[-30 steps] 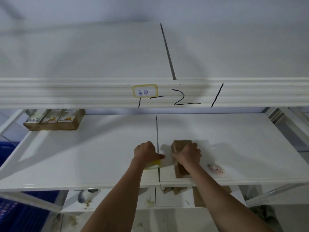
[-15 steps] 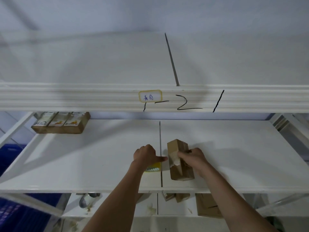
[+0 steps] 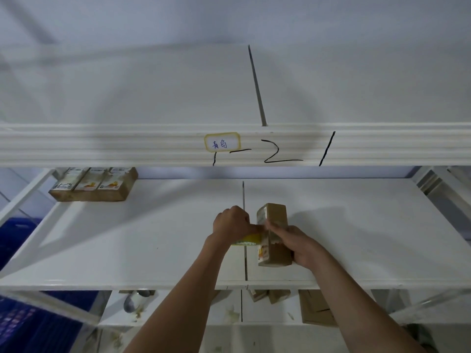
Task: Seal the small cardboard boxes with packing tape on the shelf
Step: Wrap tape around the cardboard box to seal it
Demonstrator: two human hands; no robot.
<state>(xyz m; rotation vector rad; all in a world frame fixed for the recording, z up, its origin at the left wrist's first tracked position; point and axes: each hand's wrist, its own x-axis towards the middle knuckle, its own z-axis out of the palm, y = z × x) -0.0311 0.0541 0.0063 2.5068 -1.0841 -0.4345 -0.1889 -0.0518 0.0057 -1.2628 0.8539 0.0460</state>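
Fingers of both hands curl tight: the left hand (image 3: 230, 224) grips a yellow tape roll (image 3: 248, 240), the right hand (image 3: 295, 244) holds the small cardboard box (image 3: 275, 235) standing near the front of the white shelf (image 3: 127, 245). Three more boxes (image 3: 94, 184) lie at the shelf's far left. A yellow-edged label (image 3: 222, 144) sticks on the upper beam.

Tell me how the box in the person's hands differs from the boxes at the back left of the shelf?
The held cardboard box is single and sits near the front edge of the shelf, gripped by the right hand while the left hand holds a tape roll beside it. The three back boxes lie side by side, untouched, printed labels up. All are small brown cardboard.
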